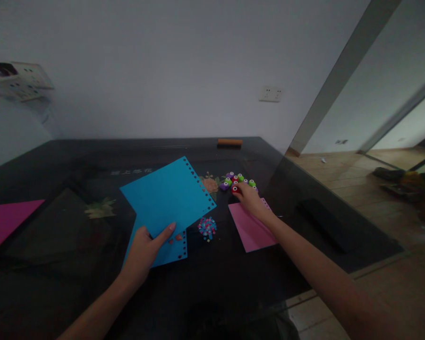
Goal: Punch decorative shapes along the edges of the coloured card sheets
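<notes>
My left hand (144, 248) is closed on a blue paper sheet (166, 193), thumb on top. Small shaped holes run along the sheet's right edge. Beneath it lies another blue sheet (165, 256), also with holes along its edge. My right hand (250, 200) reaches over a pink sheet (250, 231), its fingers closed on a red craft punch (235, 189). Several purple, green and red craft punches (240, 178) sit clustered around those fingertips. Between my hands is a small heap of paper cutouts (207, 227) in blue, pink and white.
The dark glossy table (212, 293) has printed flowers. A magenta sheet (10, 219) lies at the far left, an orange-brown bar (229, 142) at the back edge, and a long black object (322, 222) on the right. A wall with a socket (271, 93) stands behind.
</notes>
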The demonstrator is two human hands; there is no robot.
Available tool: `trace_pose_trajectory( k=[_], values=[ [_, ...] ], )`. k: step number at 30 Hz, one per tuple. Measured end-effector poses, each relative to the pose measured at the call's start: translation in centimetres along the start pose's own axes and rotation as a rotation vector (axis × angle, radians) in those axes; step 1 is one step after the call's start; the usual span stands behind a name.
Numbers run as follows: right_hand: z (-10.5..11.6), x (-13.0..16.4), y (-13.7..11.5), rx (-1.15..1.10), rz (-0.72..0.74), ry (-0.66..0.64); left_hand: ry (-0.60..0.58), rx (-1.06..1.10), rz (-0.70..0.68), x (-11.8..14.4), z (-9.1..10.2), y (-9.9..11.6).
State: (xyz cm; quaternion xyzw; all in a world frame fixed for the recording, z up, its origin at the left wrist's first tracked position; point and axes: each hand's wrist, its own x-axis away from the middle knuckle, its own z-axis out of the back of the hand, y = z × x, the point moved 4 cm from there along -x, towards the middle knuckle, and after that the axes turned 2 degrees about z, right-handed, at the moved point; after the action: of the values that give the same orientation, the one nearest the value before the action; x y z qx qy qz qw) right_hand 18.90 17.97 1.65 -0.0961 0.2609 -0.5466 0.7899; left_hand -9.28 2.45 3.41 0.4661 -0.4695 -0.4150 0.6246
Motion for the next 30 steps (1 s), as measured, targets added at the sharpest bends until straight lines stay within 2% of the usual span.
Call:
trace_pose_trajectory(
  k=[7,15,20,24,26,30],
  values=[
    [-1.3,-0.6,0.2,0.094,0.044,-0.055,0.002,-0.057,-0.009,-0.5,0.3,-0.6],
    [-1.5,-1.0,0.5,0.103,0.079,-0.036,-0.011,-0.058,-0.011,-0.8,0.3,-1.1],
    [-0.5,-0.9,0.0,0.063,0.099,0.016,-0.021,-0.087,-0.033,-1.0,0.4,-1.2],
    [1.4,0.9,-2.5,-0.122,0.105,0.077,-0.029,-0.107,-0.038,-0.8,0.3,-1.1],
    [1.9,2.6,-4.4,-0.300,0.090,0.003,-0.044,-0.100,-0.030,-0.7,0.1,-1.0],
    [1.0,6.4,-7.6,-0.805,-0.073,-0.341,-0.061,-0.136,-0.037,-0.1,-0.6,-0.8]
  ],
)
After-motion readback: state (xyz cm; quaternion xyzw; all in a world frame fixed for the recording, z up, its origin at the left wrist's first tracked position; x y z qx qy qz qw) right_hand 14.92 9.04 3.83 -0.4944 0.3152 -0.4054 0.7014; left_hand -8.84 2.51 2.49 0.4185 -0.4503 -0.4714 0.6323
